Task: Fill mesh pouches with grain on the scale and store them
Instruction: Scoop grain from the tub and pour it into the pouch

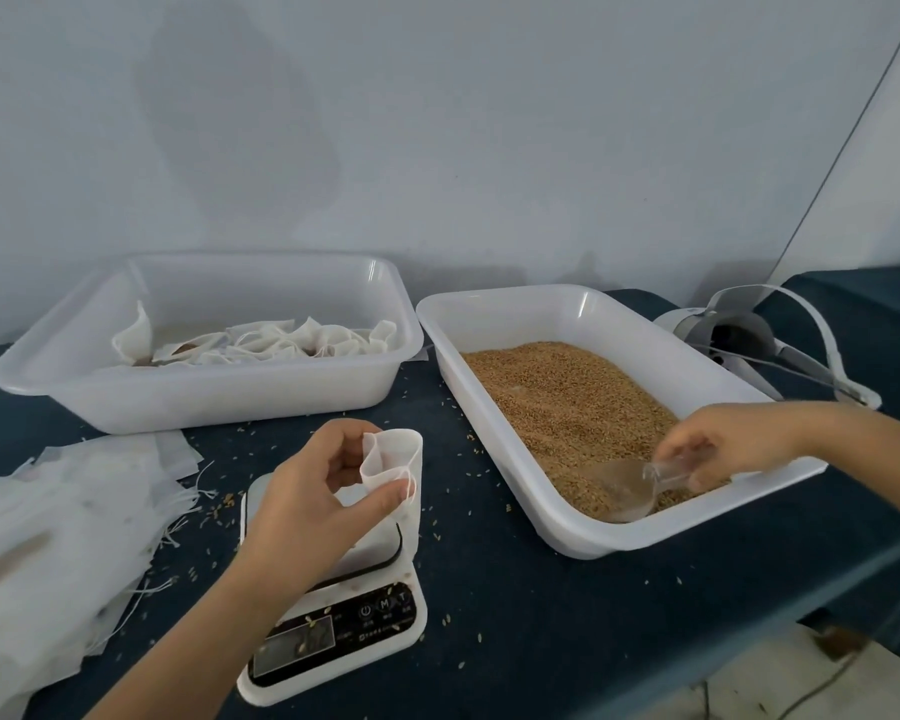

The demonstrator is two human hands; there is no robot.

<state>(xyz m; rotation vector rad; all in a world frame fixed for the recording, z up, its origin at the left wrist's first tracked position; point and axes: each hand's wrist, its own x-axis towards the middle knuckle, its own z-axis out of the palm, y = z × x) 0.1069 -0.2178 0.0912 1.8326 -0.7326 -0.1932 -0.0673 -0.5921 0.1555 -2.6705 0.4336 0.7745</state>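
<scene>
The left hand (310, 491) pinches an empty mesh pouch (393, 472) by its rim, thumb and fingers curled on the cloth so that the mouth stands open, and holds it upright over the white scale (344, 610), whose platform lies just beneath the pouch's lower end. The scale's display is lit, but its figures are too blurred to read.

The right hand (723, 444) grips the handle of a clear plastic scoop (627, 491), whose bowl lies tipped into the grain (567, 407) at the near end of the right tray (494, 309). The two hands are well apart, each clamped on its own thing.

The left tray (204, 394) stands at the back of the table (515, 589), beside the grain tray, and holds a row of pouches (261, 343) with drawstrings; dark patches show through some of them. A heap of flat empty pouches (48, 537) (strings trailing from its edges) lies on the table at the left, near the scale. Loose grains are scattered over the dark blue cloth around the scale and between the trays. Behind the grain tray rests a white headset (749, 335) with a strap.
</scene>
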